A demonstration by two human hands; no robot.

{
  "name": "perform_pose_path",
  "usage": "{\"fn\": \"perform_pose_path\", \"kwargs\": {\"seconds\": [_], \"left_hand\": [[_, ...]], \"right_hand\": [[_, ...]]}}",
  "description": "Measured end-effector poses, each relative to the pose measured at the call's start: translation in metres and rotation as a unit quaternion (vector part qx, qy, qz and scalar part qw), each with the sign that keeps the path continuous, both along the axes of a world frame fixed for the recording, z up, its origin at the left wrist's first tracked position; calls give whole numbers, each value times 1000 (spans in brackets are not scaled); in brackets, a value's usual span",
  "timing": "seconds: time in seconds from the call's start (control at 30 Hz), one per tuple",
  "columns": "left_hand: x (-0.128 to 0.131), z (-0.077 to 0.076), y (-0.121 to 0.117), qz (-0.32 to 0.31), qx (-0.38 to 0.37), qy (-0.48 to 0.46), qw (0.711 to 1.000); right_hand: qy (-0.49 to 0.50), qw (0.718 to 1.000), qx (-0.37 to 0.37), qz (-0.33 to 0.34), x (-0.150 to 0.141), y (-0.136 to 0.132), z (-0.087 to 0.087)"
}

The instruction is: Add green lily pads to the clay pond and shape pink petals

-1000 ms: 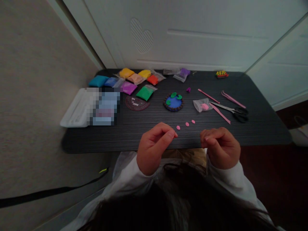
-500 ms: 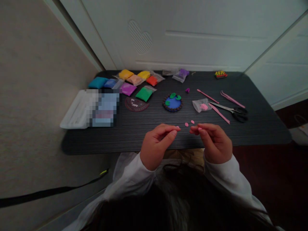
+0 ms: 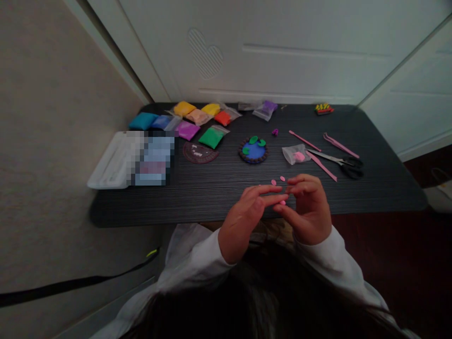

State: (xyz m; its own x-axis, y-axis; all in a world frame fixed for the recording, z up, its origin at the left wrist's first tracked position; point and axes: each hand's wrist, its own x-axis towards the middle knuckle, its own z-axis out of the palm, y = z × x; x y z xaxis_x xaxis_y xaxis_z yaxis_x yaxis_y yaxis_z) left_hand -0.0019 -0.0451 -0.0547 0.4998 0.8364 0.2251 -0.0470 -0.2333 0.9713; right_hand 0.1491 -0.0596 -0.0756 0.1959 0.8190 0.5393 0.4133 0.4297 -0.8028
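Observation:
A small lump of pink clay (image 3: 283, 202) sits between my right thumb and the fingertips of my left hand (image 3: 238, 228). The left fingers are stretched out towards the right, touching or nearly touching the lump. My right hand (image 3: 311, 209) curls around it, thumb below and fingers above. Just beyond the hands, two flat pink clay petals (image 3: 273, 182) lie on the table, and a sliver of pink shows behind the left fingers. Further back is a round blue clay pond (image 3: 254, 150) with a brown beaded rim and green leaf shapes.
Right of the pond lie a bag of pink clay (image 3: 295, 154), scissors (image 3: 341, 162), pink modelling tools (image 3: 322, 166) and pink tweezers (image 3: 341, 145). Bagged clays (image 3: 213, 137), a protractor (image 3: 200, 153) and a white tray (image 3: 115, 160) occupy the left. A white panel (image 3: 300, 52) stands behind the table (image 3: 158, 205).
My left hand has moved right and its pinch has loosened, fingers now extended. The right hand has shifted slightly left, bringing the hands together at the pink lump.

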Motion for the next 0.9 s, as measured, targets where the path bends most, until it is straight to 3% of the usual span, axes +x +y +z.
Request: {"fn": "perform_pose_path", "kwargs": {"seconds": [0.17,0.4,0.73,0.9], "left_hand": [[-2,4,1,-9,71,62,995],[-6,0,3,19,19,15,1000],[-5,0,3,-41,62,53,996],[-8,-2,5,-25,42,37,998]], "right_hand": [[-5,999,-36,22,-2,-2,1],[12,996,-69,52,6,-4,7],[-13,992,-79,94,0,-5,6],[-4,992,-88,86,10,-5,6]]}}
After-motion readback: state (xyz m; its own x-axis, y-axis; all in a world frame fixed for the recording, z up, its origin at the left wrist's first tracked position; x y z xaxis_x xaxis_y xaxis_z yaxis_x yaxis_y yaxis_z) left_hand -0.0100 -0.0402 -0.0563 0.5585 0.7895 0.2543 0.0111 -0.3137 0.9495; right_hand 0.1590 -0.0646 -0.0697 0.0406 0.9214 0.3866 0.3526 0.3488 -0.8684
